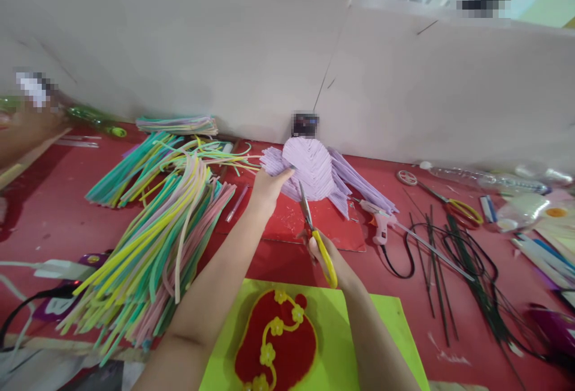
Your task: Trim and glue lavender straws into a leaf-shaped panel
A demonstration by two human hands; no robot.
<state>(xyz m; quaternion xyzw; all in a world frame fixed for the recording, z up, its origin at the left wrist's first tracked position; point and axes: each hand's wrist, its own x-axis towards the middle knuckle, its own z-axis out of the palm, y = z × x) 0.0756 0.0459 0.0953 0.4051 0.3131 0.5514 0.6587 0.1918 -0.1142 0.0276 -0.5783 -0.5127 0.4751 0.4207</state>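
My left hand (268, 187) grips the left edge of a pale purple leaf-shaped piece (314, 170) made of glued strips, lifted over the red table. My right hand (330, 259) holds yellow-handled scissors (314, 229), blades pointing up at the lower edge of the purple piece. More purple strips (359, 184) fan out from the right side of the piece. A flat red board (323, 223) lies beneath it.
A big heap of pastel strips (153, 229) lies left. A white glue gun (381, 220) with black cord, dark wires (462, 265), another pair of scissors (453, 204) and plastic bottles (485, 178) lie right. A green board with a red ornament (278, 343) sits near me. A grey partition (269, 49) stands behind.
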